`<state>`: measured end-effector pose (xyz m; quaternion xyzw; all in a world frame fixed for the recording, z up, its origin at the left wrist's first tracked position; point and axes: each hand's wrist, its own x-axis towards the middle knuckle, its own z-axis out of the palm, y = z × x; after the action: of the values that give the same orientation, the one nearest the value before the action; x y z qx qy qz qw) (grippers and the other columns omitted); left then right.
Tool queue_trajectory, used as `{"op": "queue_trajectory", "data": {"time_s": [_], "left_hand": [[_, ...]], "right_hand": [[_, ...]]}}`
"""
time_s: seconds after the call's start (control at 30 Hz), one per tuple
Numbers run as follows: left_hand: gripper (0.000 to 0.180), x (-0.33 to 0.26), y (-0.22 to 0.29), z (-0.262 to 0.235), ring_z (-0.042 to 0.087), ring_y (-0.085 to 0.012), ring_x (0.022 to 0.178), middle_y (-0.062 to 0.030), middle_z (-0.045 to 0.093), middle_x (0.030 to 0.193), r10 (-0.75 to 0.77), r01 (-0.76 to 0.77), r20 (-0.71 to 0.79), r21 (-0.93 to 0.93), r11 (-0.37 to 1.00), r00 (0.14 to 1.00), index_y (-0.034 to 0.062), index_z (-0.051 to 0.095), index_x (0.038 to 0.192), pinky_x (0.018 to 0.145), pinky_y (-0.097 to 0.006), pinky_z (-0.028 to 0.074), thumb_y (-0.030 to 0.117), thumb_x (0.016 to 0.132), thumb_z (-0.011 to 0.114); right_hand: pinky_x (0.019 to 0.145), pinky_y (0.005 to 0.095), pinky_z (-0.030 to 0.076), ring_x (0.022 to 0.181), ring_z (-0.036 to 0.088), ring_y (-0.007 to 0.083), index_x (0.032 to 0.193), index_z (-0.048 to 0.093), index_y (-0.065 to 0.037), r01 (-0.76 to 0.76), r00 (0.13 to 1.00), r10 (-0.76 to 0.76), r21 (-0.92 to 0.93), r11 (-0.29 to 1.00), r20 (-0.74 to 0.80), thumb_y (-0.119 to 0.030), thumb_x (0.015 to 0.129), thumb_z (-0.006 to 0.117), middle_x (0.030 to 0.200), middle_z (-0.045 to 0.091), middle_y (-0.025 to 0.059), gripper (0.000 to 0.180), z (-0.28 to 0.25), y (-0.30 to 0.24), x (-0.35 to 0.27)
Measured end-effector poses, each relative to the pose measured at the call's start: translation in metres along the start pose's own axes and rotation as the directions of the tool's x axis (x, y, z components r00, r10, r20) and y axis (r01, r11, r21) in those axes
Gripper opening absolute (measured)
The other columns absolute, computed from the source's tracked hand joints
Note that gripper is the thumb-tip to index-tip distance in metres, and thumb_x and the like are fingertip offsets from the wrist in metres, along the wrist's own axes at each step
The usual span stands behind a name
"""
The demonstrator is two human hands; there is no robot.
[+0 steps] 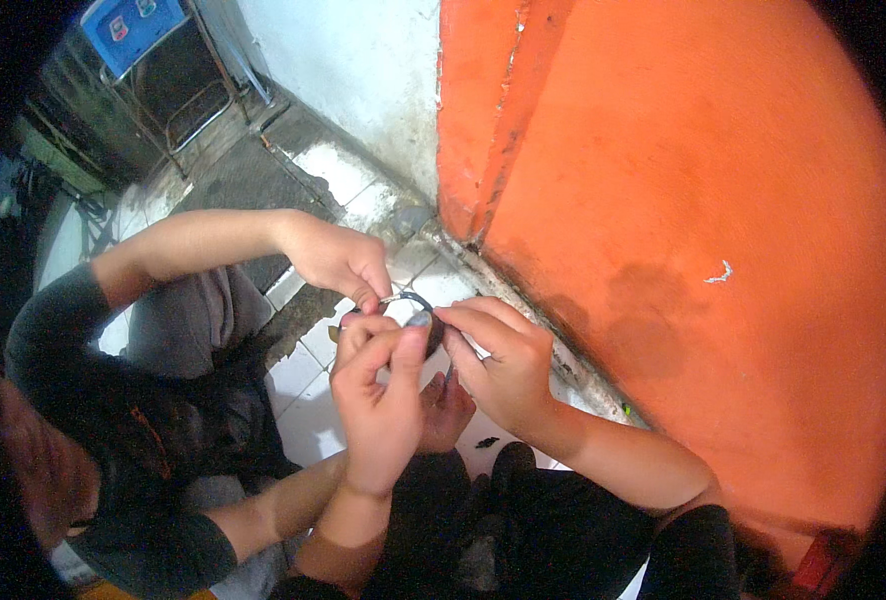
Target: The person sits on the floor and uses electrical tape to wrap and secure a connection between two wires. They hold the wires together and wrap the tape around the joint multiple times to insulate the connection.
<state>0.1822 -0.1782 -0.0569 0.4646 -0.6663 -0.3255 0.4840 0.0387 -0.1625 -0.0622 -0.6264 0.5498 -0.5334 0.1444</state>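
black cord (pixel 420 300) pinched above white tiles (pixel 303 380), near an orange wall (pixel 763 180).
the right hand (pixel 503 355) grasps the curved cord between thumb and fingertips; the left hand (pixel 381 395) is curled up beside it, its hold hard to tell. a co-worker's hand (pixel 338 262) reaches in from the left to the cord's shiny tip. the wall's bottom edge runs close on the right, limiting elbow room; more room lies far left, toward a blue chair (pixel 138 35).

Orange wall (pixel 763 180) — blue-backed chair (pixel 135 45)
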Motion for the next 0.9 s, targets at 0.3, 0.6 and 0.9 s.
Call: {"op": "queue_trajectory", "data": {"time_s": [0.3,0.6,0.9], "left_hand": [[0.018,-0.015,-0.012,0.015,0.060,-0.0170,0.094,-0.0054,0.065,0.113,-0.584,0.606,0.350,-0.727,0.324,0.733,0.0053,0.065,0.110,0.082,-0.032,0.051,0.019,0.099,0.062],[0.011,-0.006,-0.036,0.026,0.057,-0.0107,0.084,-0.0047,0.066,0.096,-0.439,0.469,0.229,-0.667,0.580,0.869,-0.0003,0.068,0.103,0.076,-0.025,0.047,0.007,0.095,0.066],[0.013,-0.006,-0.032,0.027,0.060,-0.0119,0.084,-0.0078,0.068,0.098,-0.406,0.456,0.245,-0.673,0.583,0.880,-0.0028,0.068,0.105,0.075,-0.026,0.049,-0.001,0.093,0.065]], "right_hand": [[0.072,0.0254,0.050,0.080,0.064,0.0099,0.098,0.072,0.002,-0.598,0.798,0.546,0.450,0.663,0.255,-0.003,0.087,0.067,0.089,0.071,0.0064,0.013,0.002,0.008,-0.005],[0.075,0.0276,0.044,0.078,0.058,0.0121,0.092,0.070,-0.001,-0.793,0.570,0.689,0.519,0.319,0.447,-0.009,0.087,0.062,0.083,0.066,0.0029,0.012,-0.004,0.016,-0.001],[0.069,0.0292,0.041,0.075,0.053,0.0137,0.095,0.068,-0.004,-0.879,0.406,0.615,0.473,0.061,0.676,-0.018,0.088,0.055,0.084,0.064,0.0040,0.021,-0.006,0.029,0.000]]}}
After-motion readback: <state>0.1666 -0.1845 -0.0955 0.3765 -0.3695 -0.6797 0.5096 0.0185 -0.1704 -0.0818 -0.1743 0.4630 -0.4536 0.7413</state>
